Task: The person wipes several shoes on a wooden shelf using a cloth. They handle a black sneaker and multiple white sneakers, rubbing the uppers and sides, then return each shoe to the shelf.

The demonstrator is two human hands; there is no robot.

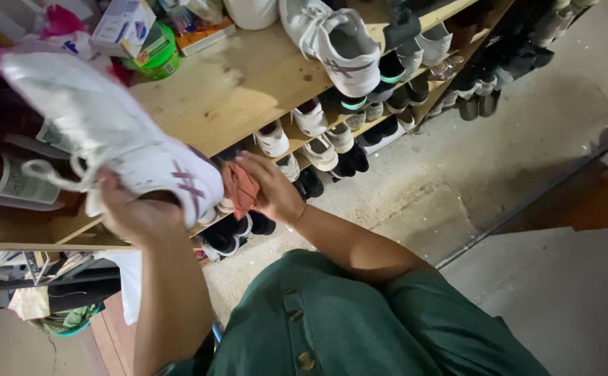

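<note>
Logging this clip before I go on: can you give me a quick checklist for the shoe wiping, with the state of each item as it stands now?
1. Left hand has a grip on the white sneaker: ok, fingers wrap it from below.
2. Right hand holds the orange cloth: ok, pinched in the fingers.
3. Cloth touches the sneaker's toe: cannot tell, it sits right beside the toe and the picture is blurred.
4. Matching sneaker rests steady on the wooden shelf: ok, lying on the top board.
5. Sneaker surface clean: cannot tell, motion blur hides it.
</note>
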